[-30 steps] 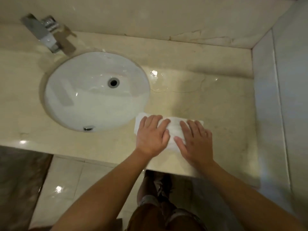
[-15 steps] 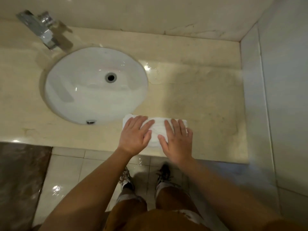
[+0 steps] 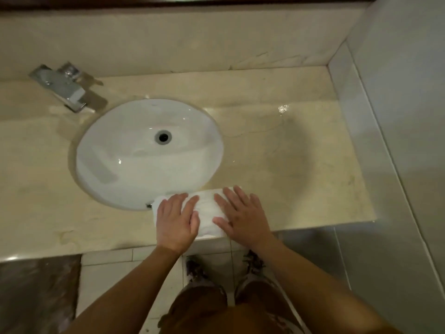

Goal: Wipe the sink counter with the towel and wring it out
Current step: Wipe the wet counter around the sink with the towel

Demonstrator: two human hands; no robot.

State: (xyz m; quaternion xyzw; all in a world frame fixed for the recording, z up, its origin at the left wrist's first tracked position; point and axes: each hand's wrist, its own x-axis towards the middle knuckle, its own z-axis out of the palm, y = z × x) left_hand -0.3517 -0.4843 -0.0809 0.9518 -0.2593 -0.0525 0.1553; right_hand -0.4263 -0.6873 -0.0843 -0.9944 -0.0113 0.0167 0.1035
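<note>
On counter (image 3: pixel 301 179): both hands flat, towel (image 3: pixel 207 213) beneath.

Dim warm light, glare spots on the wet counter (image 3: pixel 284 145), wide-angle edge bending.

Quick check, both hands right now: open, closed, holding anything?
Left hand: open, flat, palm pressing the folded white cloth towel on the beige marble counter.
Right hand: open, flat, pressing the same towel; nothing gripped.
</note>
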